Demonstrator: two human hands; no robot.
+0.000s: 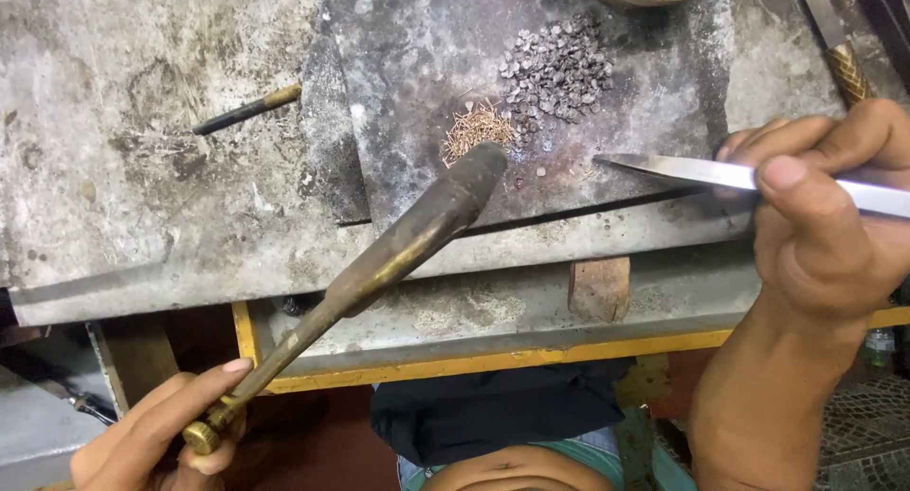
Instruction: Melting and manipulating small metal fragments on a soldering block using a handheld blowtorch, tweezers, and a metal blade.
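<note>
The left hand [156, 434] is clamped around the brass base of a torch [379, 263], whose dark nozzle points at the slab [417, 64]. The right hand [825, 226] pinches steel tweezers [682, 171], tips resting near the slab's front edge. Both tools look rigid; the slab's grey pellets [557, 69] and wire clippings [477, 129] seem light, easily scattered, best picked singly.

no packages, no labels, no signs, no screens anywhere on the scorched grey workbench [142, 121]
</note>
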